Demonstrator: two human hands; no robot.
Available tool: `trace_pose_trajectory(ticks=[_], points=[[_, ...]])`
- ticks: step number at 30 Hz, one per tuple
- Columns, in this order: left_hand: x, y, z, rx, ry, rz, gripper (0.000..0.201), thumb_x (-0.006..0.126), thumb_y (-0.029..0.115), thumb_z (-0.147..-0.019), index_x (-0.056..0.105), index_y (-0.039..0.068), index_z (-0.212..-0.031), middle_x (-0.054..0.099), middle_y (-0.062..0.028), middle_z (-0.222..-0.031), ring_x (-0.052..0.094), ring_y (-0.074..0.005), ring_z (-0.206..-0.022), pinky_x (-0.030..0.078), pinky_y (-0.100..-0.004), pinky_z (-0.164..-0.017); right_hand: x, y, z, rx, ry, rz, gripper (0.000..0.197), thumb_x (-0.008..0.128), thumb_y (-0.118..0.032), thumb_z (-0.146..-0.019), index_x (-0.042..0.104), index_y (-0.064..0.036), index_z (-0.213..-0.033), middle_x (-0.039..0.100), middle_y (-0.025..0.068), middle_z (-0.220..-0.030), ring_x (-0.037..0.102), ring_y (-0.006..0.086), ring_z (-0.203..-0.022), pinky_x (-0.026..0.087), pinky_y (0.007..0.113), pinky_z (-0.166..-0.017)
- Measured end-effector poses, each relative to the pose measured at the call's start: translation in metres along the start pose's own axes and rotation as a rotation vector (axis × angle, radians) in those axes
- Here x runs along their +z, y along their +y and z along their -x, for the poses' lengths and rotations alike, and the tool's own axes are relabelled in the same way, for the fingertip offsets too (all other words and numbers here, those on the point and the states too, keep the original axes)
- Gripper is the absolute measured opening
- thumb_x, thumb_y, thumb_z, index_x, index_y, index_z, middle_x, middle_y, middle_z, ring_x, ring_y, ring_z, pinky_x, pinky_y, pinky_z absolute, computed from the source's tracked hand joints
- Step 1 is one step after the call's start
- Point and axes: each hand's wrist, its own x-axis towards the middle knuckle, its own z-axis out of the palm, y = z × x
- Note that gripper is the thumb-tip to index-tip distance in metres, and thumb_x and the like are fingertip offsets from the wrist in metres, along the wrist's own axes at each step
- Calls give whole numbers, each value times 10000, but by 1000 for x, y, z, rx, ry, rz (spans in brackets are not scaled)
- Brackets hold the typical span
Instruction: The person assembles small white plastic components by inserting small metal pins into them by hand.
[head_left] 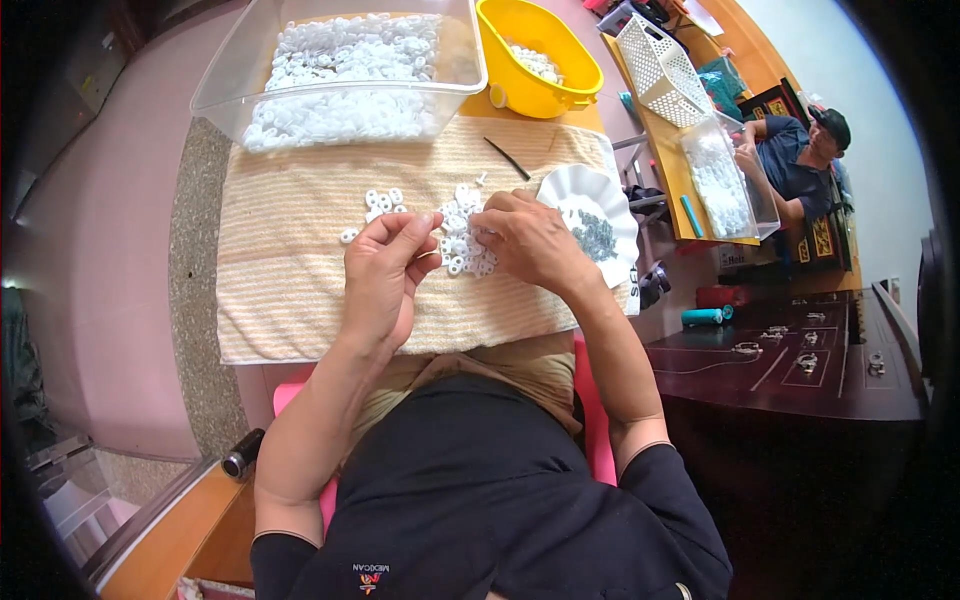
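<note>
Near the middle of the towel-draped tabletop [593, 118], the right hand [537, 236] bent its fingers down into a pile of white two-holed plastic pieces [458, 241], while the left hand [384, 262] pinched thumb toward fingertip, though I couldn't tell what either held. A smaller cluster [384, 203] lay toward the left edge, perhaps those already dealt with; the clear bin [225, 85] at the far left corner held heaps more, so plenty seemed left.

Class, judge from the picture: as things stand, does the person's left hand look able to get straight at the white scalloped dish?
Probably not straight across: the right hand and the pile of small white pieces lie between the left hand and the dish.
</note>
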Motion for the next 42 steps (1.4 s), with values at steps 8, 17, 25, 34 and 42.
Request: trace_pose_trajectory(ticks=[8, 17, 25, 34, 42], points=[[0, -2, 0, -7, -9, 7, 65, 652, 114, -889, 616, 61, -904, 680, -76, -930, 610, -71, -705, 545, -221, -640, 3, 2, 3, -18, 40, -49, 113, 621, -108, -791, 674, -63, -881, 606, 95, -881, 579, 289, -886, 478, 388, -784], [2, -5, 0, -4, -30, -116, 85, 668, 101, -875, 614, 49, -916, 681, -76, -942, 610, -80, -726, 538, -224, -653, 8, 2, 12, 44, 246, -440, 71, 666, -42, -805, 680, -17, -870, 664, 84, -809, 627, 188, -748, 497, 303, -676], [7, -13, 4, 35, -205, -403, 152, 677, 129, -875, 648, 27, -983, 664, -35, -904, 605, -81, -751, 525, -223, -691, 7, -15, 26, 201, 160, -992, 79, 667, -9, -858, 655, 35, -923, 639, 6, -808, 575, 47, -724, 463, 182, -623], [7, -13, 6, -141, -270, -243, 129, 653, 134, -895, 629, 28, -962, 657, -52, -893, 632, -120, -766, 552, -253, -714, 16, -20, 32, 163, 244, -1108, 106, 688, -49, -853, 680, 29, -924, 654, 39, -818, 596, 68, -739, 485, 209, -636], [7, -9, 6, -262, -277, -199, 111, 670, 107, -878, 619, 19, -922, 656, -65, -846, 641, -130, -749, 557, -246, -715, 25, -18, 37, 98, 264, -1179, 125, 619, 9, -885, 666, 45, -995, 632, 79, -867, 612, 111, -762, 510, 224, -657]])
